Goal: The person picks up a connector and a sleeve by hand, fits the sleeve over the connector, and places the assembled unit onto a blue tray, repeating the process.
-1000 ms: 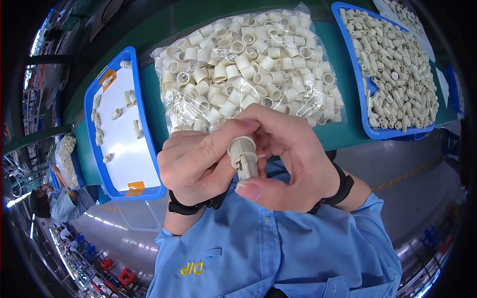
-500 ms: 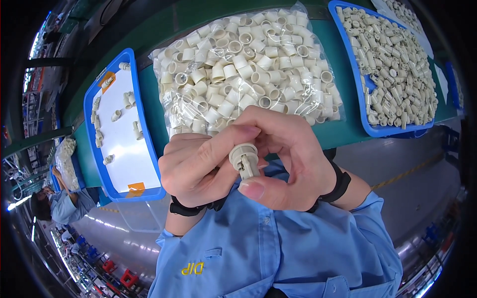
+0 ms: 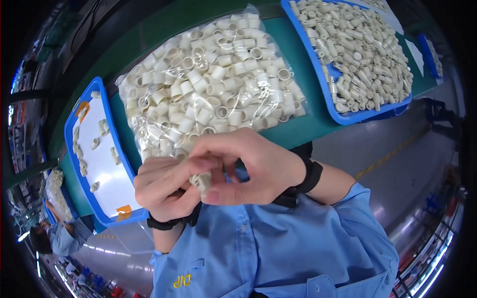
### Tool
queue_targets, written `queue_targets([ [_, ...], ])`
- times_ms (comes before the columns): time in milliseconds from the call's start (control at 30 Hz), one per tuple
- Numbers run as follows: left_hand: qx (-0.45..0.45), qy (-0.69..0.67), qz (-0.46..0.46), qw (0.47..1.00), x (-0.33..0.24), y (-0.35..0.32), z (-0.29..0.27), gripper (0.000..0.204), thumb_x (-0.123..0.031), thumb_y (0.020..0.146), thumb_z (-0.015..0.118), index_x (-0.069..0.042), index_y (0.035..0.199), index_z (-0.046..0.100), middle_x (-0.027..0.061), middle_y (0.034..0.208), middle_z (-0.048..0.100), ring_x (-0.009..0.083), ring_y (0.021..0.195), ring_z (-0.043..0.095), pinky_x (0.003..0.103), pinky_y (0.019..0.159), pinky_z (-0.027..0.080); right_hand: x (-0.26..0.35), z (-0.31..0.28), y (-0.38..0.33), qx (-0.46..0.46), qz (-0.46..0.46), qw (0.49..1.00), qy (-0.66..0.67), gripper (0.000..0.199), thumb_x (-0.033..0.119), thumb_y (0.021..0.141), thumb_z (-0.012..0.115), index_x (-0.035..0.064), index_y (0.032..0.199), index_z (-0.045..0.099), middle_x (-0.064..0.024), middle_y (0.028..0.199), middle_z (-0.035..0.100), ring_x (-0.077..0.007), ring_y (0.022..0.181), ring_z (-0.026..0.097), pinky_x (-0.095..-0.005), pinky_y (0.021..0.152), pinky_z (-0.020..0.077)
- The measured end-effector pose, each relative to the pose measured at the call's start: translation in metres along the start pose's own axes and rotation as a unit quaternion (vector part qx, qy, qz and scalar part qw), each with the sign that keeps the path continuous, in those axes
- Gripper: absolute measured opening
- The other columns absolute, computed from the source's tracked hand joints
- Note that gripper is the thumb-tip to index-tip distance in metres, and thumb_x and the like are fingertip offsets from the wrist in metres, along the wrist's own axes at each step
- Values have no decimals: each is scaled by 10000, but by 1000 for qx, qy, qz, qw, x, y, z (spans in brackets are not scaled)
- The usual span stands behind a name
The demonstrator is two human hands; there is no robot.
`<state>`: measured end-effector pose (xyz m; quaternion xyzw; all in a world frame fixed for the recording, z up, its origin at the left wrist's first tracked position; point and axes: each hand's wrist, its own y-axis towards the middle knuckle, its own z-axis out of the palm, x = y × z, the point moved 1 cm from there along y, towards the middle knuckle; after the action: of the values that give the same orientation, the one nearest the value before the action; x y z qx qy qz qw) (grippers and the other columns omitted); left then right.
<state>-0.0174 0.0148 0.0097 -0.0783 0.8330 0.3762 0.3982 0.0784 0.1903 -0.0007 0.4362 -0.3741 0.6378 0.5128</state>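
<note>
Between my two hands, in front of my chest, is a small cream plastic fitting [image 3: 201,182]. My left hand [image 3: 161,191] pinches it from the left with curled fingers. My right hand [image 3: 253,169] has its thumb against the lower end of the fitting, its index finger arching over toward the left hand. The fitting is slightly blurred and partly covered by fingers, so its finer shape does not show. Just beyond the hands lies a clear plastic bag [image 3: 208,89] full of short cream tube sleeves.
A blue tray [image 3: 328,94] heaped with cream plastic fittings stands at the right. At the left, a blue tray [image 3: 107,186] with a white base carries several loose fittings and orange tape. The green table [image 3: 320,129] runs beneath. Another person [image 3: 67,236] sits at the far left.
The view has turned, shifting table and trays in the picture. The fitting has tilted between my fingers; its wide round collar and slotted side no longer show clearly. Both hands still hold it.
</note>
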Motion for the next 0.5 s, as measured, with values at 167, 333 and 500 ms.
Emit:
queue_targets([
  [167, -69, 210, -132, 966, -4, -45, -57, 268, -7, 720, 728, 86, 971, 704, 3, 574, 580, 72, 459, 518, 202, 453, 349, 13, -64, -35, -237, -115, 925, -275, 305, 219, 938, 621, 37, 1182, 640, -2, 853, 606, -77, 763, 557, -228, 684, 452],
  [333, -262, 36, -376, 888, 5, -81, -100, 327, -97, 826, 761, 90, 1082, 680, -49, 614, 559, 14, 476, 465, 172, 455, 308, 28, -141, -93, -444, -20, 779, -442, 106, 80, 937, 649, 25, 1023, 681, -4, 871, 657, -71, 783, 591, -206, 671, 447],
  [500, -192, -79, -303, 930, -3, -56, -49, 429, -213, 847, 787, 108, 1097, 652, -5, 626, 606, 20, 453, 484, 168, 435, 347, 24, -92, -71, -323, -85, 866, -372, 210, -15, 929, 566, 0, 1130, 626, -11, 877, 594, -76, 757, 535, -216, 667, 430],
])
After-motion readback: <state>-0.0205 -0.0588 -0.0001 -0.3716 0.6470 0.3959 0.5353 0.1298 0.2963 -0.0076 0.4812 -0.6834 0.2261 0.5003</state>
